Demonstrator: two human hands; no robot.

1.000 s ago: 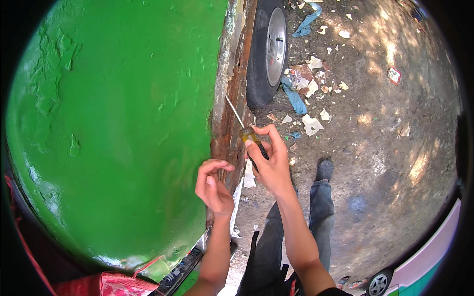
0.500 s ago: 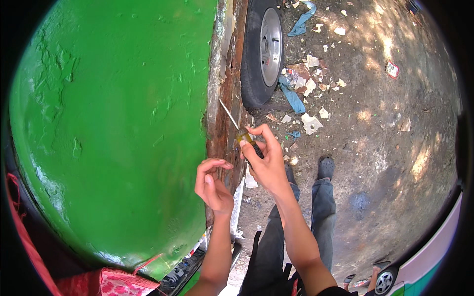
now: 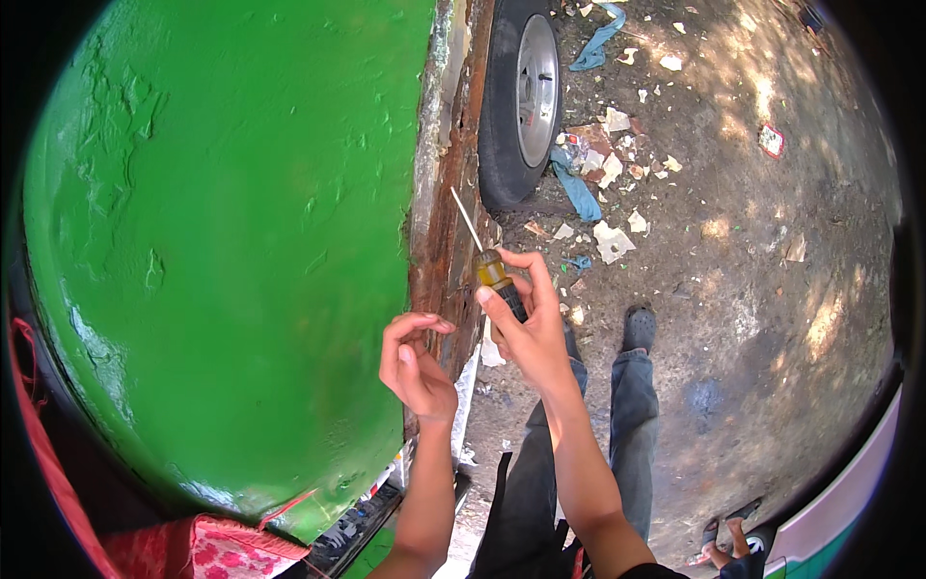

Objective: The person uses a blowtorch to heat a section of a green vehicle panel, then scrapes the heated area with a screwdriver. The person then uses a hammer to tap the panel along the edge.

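Note:
A screwdriver [image 3: 494, 274] with a yellow and black handle is gripped in my right hand [image 3: 536, 333], between thumb and fingers. Its thin metal shaft tilts up and left over the rusty edge strip [image 3: 451, 207], beside the large green panel [image 3: 241, 241]; whether the tip touches the strip I cannot tell. My left hand [image 3: 420, 372] is lower, near the strip and the panel's right border. Its fingers are loosely bent, the thumb is apart from them, and nothing shows in it.
A wheel with a black tyre [image 3: 511, 135] stands just beyond the strip. Paint flakes [image 3: 611, 241] and blue cloth scraps [image 3: 579, 193] litter the ground to the right. Red patterned fabric [image 3: 212, 550] lies at the lower left. Another person's legs [image 3: 733, 540] show at the lower right.
My right hand has moved slightly right, and the screwdriver tip has swung right, away from the green panel and along the strip. My left hand has barely moved.

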